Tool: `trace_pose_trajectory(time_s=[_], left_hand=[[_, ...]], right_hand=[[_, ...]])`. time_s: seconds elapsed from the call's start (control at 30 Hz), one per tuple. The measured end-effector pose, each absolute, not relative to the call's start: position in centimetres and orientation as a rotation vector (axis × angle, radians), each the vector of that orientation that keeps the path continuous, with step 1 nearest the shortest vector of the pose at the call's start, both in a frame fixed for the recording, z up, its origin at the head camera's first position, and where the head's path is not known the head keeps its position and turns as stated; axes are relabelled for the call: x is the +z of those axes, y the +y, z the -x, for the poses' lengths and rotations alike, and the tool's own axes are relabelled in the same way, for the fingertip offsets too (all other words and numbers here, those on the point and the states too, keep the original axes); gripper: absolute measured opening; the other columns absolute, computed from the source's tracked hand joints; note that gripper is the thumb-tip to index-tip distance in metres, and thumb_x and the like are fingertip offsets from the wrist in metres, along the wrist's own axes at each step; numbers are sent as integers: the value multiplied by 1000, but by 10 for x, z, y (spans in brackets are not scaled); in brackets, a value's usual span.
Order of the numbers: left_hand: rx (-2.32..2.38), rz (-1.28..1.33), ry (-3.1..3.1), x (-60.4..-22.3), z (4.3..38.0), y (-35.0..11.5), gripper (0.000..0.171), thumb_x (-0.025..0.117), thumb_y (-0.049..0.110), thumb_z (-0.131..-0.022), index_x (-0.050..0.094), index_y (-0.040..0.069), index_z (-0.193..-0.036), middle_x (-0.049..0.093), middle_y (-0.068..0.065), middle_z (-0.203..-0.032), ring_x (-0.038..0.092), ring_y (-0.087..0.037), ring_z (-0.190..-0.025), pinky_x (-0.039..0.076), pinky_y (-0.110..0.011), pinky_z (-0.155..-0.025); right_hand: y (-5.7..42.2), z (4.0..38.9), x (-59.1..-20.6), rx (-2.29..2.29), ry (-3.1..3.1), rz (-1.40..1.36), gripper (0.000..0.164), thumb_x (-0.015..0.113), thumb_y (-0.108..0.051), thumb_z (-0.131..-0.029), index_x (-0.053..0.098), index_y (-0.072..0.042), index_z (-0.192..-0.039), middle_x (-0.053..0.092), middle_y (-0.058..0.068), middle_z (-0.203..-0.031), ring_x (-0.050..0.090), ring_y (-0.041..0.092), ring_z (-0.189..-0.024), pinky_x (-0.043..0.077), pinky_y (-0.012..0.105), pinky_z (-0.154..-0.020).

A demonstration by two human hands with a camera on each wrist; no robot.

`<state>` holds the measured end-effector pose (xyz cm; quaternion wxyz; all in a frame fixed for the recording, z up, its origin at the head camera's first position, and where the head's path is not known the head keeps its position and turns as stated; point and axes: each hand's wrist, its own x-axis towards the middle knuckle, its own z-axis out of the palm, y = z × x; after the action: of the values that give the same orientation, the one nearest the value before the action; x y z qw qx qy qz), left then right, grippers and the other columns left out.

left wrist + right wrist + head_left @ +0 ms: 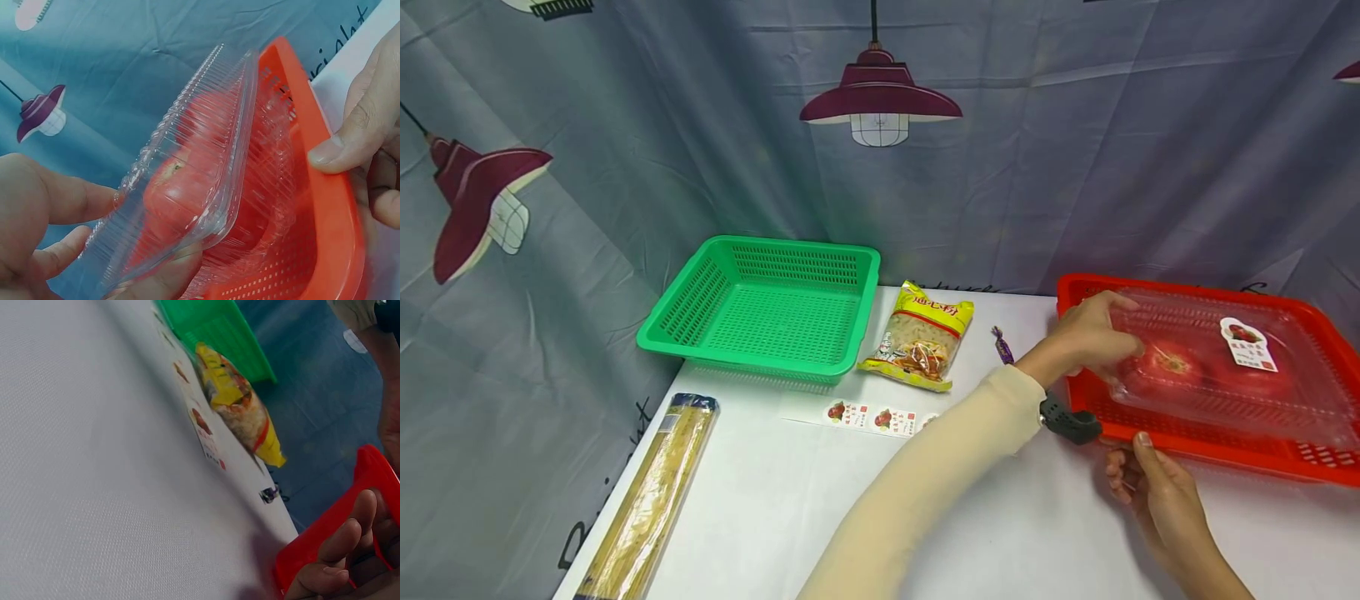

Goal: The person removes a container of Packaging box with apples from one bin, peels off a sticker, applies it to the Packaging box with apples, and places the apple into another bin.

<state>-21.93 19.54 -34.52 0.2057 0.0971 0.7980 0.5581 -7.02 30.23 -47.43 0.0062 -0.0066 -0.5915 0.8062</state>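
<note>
My left hand pinches the clear tomato box while my right hand grips the red basket rim at 6 o'clock; a slack pinch could drop it.

brightness: even, fairly bright in the head view; the right wrist view is duller and greyer.
source: soft light from above, no lamp in view.
shadows: faint ones under the green basket and the sleeve on the table.
glare: pale sheen on the clear box, with white streaks along its ribbed rim in the left wrist view.
blur: left hand close and soft; the right wrist view is soft throughout.
distortion: wide-angle bending at the head view's edges.
</note>
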Motion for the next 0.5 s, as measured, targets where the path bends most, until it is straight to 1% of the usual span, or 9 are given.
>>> trace_pose_trajectory(time_s=[0.27, 0.5], left_hand=[[1428, -235, 2296, -355, 215, 211, 49, 74, 9, -82, 59, 35, -121, 56, 4, -78, 61, -21, -42, 51, -29, -42], [1353, -224, 2359, -365, 215, 223, 48, 73, 10, -81, 59, 37, -118, 54, 7, -83, 60, -19, -40, 50, -28, -41]], right_hand=[[304, 71, -472, 2476, -1906, 63, 42, 40, -27, -107, 67, 3, -94, 62, 3, -80, 56, 13, -67, 45, 21, -54], [304, 69, -472, 2467, -1884, 107, 40, 41, -25, -107, 68, -2, -89, 63, 3, -78, 56, 13, -66, 45, 21, -55]])
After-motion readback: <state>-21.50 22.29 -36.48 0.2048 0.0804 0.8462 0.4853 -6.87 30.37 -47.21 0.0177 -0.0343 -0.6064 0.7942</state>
